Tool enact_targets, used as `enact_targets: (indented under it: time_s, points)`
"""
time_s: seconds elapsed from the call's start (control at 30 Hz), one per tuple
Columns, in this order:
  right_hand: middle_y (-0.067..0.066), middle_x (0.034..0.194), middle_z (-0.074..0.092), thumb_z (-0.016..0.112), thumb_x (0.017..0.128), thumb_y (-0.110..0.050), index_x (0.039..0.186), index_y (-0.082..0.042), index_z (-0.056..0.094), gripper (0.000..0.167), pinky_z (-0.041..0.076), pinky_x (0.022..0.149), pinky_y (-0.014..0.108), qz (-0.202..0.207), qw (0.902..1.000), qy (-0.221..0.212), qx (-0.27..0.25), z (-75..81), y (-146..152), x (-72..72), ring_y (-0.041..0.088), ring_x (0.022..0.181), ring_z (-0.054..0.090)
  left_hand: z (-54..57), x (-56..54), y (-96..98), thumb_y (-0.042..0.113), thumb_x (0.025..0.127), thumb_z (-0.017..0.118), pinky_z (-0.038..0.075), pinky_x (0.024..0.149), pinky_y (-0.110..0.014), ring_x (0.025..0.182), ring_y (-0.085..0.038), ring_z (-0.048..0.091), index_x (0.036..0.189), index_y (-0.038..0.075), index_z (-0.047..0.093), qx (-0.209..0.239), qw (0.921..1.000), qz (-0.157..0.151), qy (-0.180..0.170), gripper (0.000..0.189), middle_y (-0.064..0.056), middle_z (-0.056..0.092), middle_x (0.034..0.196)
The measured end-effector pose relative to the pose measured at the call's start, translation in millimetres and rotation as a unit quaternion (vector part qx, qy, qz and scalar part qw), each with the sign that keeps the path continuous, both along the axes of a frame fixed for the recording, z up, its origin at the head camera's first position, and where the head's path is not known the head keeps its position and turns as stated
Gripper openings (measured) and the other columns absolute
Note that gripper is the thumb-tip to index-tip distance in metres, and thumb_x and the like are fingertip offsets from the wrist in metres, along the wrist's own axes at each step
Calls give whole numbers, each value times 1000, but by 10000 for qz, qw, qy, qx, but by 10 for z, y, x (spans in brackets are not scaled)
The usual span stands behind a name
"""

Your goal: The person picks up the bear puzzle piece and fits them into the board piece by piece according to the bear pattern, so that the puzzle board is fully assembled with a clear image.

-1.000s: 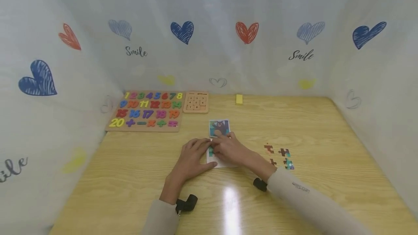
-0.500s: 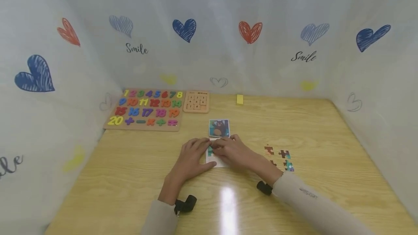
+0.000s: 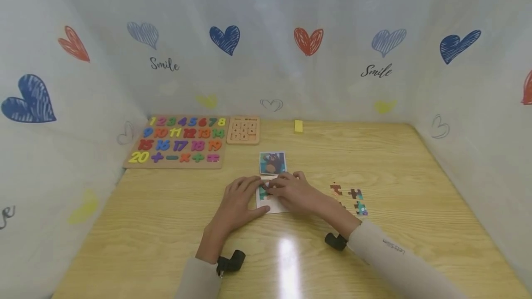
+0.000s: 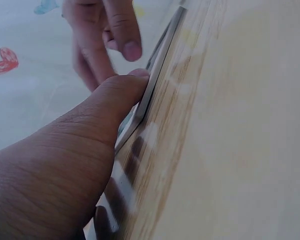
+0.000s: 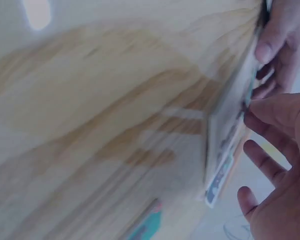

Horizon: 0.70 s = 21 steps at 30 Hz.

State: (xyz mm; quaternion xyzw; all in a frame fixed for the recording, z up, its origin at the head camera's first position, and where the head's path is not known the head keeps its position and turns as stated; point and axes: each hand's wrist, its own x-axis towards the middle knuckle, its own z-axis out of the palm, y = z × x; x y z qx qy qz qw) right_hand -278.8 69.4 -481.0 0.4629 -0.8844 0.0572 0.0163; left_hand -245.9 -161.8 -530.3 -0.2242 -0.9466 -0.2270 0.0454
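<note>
A white puzzle tray [image 3: 272,206] lies on the table between both hands, with a teal puzzle piece [image 3: 262,193] in its left part. My left hand [image 3: 234,204] holds the tray's left side, fingers at the far corner and thumb [image 4: 125,90] on the near edge. Over the tray, my right hand [image 3: 297,196] pinches a small dark jigsaw piece [image 5: 247,104] between thumb and index finger, mostly covered by the fingertips. The other right fingers spread loosely in the right wrist view. Just behind the tray is a bear picture card [image 3: 272,163].
Several loose jigsaw pieces [image 3: 355,193] lie to the right of the right hand. At the back left are a colourful number board [image 3: 176,144] and a wooden sliding-number puzzle [image 3: 243,130]. A yellow block [image 3: 298,126] stands near the back curtain.
The right fingertips have shifted slightly over the tray, showing more of the teal piece and the bear card. The left hand keeps its place on the tray, and the head view has turned a little.
</note>
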Motion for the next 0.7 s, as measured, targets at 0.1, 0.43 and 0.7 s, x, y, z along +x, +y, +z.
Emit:
enact_targets:
  time_s: [0.1, 0.43, 0.7]
  points:
    - [-1, 133, 62, 62, 99, -18, 126, -24, 71, 29, 39, 91, 50, 140, 9997, 211, -67, -17, 18, -3, 25, 125, 51, -4, 8, 4, 62, 91, 62, 23, 114, -56, 141, -30, 32, 147, 21, 49, -22, 10000, 14, -8, 71, -1, 42, 153]
    - [1, 137, 60, 63, 98, -19, 134, -17, 66, 36, 39, 94, 54, -395, 9989, 126, -212, 17, 59, 13, 26, 127, 49, -21, 4, -26, 59, 93, 62, 25, 112, -58, 139, -32, 34, 149, 23, 48, 6, 10000, 17, 13, 69, -4, 41, 153]
    - [11, 120, 67, 68, 93, -6, 118, -6, 72, 25, 36, 89, 55, -1134, 9825, -114, -1475, 233, 732, -50, 33, 116, 56, -1, -10, 23, 56, 93, 63, 27, 108, -61, 137, -35, 35, 139, 27, 58, 41, 9998, -118, 166, 55, -6, 43, 151]
